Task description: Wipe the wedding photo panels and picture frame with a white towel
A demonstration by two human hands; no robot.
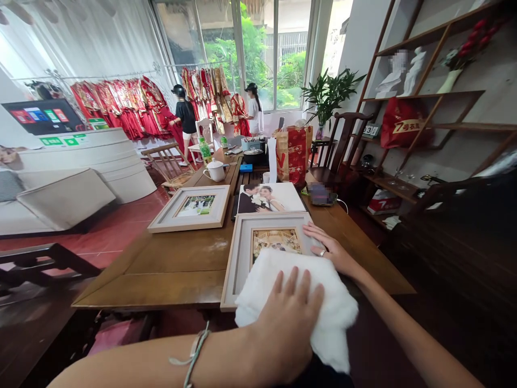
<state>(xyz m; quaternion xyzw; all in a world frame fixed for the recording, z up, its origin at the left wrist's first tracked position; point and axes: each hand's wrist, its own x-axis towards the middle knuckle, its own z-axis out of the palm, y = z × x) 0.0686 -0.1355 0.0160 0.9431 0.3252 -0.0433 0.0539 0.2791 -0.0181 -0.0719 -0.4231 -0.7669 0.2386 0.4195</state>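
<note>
A folded white cloth (299, 285) lies over the near part of a light wooden picture frame (228, 269) and hangs past its near edge. My left hand (286, 318), with a bracelet on the wrist, holds the cloth from above, fingers spread across it; its thumb is hidden. On the frame's right side rests my right hand (329, 248), wearing a ring, its fingers stretched over the edge and apart. Inside the frame, a gold-toned photo (274, 238) is partly covered by the cloth. A second framed picture (194, 207) lies flat to the left, and a wedding photo print (270, 199) touches the far edge.
Beyond the frames on the wooden table (169, 269) stand a white teapot (215, 170), a green bottle (205, 151) and a red-and-brown paper bag (294, 156). A phone-like item (322, 194) with a cable lies right. Two people stand near red garments (121, 108) at the back.
</note>
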